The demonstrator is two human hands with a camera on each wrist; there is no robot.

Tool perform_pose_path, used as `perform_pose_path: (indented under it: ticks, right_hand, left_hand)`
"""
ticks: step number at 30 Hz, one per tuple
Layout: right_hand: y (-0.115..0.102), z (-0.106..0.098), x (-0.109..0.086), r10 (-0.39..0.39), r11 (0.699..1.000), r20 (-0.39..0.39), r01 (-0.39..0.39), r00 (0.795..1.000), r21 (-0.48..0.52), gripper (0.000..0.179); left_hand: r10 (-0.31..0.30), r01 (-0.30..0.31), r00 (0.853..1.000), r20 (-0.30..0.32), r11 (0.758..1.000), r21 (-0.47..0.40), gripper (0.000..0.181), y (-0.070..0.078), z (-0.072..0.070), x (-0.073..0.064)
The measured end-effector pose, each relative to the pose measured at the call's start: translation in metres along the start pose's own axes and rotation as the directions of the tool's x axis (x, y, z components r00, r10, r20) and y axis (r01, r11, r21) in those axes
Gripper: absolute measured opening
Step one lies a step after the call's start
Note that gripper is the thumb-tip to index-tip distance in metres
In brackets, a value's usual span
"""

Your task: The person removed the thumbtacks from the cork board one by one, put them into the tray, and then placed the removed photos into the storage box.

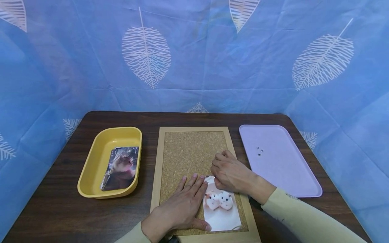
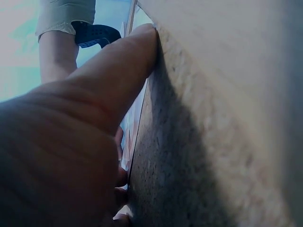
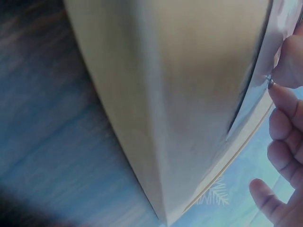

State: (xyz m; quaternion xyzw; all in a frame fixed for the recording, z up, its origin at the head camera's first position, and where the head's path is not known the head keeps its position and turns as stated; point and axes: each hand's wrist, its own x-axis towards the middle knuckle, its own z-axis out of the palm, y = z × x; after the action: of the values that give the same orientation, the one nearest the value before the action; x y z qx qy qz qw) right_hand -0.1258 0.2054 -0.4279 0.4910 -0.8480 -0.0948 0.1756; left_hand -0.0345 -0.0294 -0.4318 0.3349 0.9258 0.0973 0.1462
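A photo of two white hamsters (image 1: 221,216) lies on the lower right part of a wood-framed cork board (image 1: 188,148). My left hand (image 1: 185,202) is spread flat on the board, its fingertips and thumb on the photo's left edge. In the left wrist view its thumb (image 2: 123,61) reaches across the cork to the photo's edge. My right hand (image 1: 229,172) is at the photo's top, other fingers curled. Between its thumb and index finger it pinches a small pin (image 3: 270,83), seen in the right wrist view close over the photo.
Left of the board stands a yellow tray (image 1: 88,172) with a stack of photos (image 1: 123,168) in it. A lilac tray (image 1: 285,162) on the right holds several tiny pins (image 1: 259,151). The dark wooden table (image 1: 54,209) ends at a blue leaf-patterned cloth (image 1: 194,60).
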Motion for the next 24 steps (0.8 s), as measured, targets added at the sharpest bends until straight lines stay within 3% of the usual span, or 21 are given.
perform_pose_path:
  ticks: [13,24]
  right_hand:
    - [-0.007,0.001,-0.010,0.129,0.990,-0.034,-0.126,0.991,0.068,0.012]
    - [-0.007,0.001,-0.012,0.111,0.990,-0.054,-0.106,0.992,0.090,0.011]
  left_hand:
    - [0.001,-0.001,1.000,0.004,1.000,-0.018,0.123,-0.001,0.000,0.000]
    - [0.009,-0.010,1.000,-0.008,1.000,-0.019,0.122,-0.001,0.000,0.000]
